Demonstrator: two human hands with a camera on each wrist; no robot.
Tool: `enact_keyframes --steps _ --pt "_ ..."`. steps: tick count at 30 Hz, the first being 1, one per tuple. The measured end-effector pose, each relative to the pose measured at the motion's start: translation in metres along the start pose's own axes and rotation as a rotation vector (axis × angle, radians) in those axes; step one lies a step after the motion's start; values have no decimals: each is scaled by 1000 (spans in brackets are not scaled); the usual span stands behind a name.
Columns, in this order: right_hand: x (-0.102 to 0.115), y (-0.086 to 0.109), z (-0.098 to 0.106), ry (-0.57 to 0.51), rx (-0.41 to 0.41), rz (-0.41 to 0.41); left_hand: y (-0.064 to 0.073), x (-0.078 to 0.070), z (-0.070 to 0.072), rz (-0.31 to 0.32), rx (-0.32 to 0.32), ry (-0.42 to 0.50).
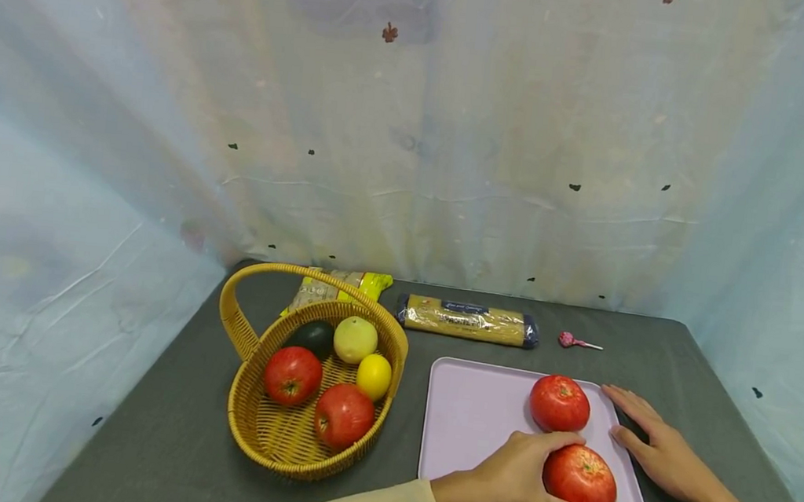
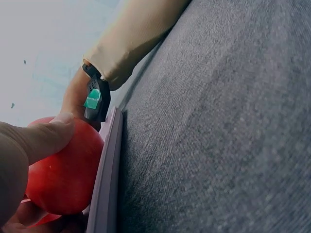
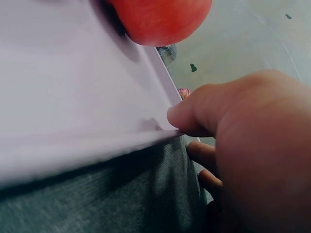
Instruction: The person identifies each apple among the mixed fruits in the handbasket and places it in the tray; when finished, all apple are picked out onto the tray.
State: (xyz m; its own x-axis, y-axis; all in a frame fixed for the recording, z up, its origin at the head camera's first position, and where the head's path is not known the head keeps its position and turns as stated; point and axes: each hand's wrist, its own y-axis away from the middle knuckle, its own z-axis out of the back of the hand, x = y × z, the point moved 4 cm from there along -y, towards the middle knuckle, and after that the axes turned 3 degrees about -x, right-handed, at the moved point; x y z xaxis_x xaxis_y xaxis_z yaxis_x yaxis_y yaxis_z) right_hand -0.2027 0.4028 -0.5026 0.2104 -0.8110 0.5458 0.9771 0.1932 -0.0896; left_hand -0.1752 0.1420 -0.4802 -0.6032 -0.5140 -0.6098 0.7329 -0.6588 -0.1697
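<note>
My left hand [image 1: 515,477] grips a red apple [image 1: 582,486] at the near right of a pale lilac tray [image 1: 475,406]. In the left wrist view, the thumb lies over this apple [image 2: 68,170] and fingers show beneath it. A second red apple [image 1: 560,404] sits just beyond it on the tray. At the tray's right side is my right hand [image 1: 669,453], its fingers stretched out along the edge. The right wrist view shows its thumb [image 3: 192,114] touching the rim near a corner, with the other fingers outside the tray.
Left of the tray, a yellow wicker basket [image 1: 240,419] holds two red apples, a dark green fruit, a pale green one and a lemon [image 1: 374,376]. Behind lie a yellow bag [image 1: 374,284], a spaghetti pack [image 1: 467,321] and a pink lollipop [image 1: 567,340]. A curtain [image 1: 412,126] hangs behind the table.
</note>
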Motion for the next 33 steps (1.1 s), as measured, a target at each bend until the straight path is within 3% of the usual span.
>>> enact_keyframes --steps 18,26,33 --pt "-1 -1 0 -2 7 2 -2 -1 1 -41 -11 -59" --pt "-2 -1 0 -3 4 12 -4 -4 5 -68 36 -93" --pt "-2 -1 0 -7 11 7 -1 -5 18 -104 92 -124"
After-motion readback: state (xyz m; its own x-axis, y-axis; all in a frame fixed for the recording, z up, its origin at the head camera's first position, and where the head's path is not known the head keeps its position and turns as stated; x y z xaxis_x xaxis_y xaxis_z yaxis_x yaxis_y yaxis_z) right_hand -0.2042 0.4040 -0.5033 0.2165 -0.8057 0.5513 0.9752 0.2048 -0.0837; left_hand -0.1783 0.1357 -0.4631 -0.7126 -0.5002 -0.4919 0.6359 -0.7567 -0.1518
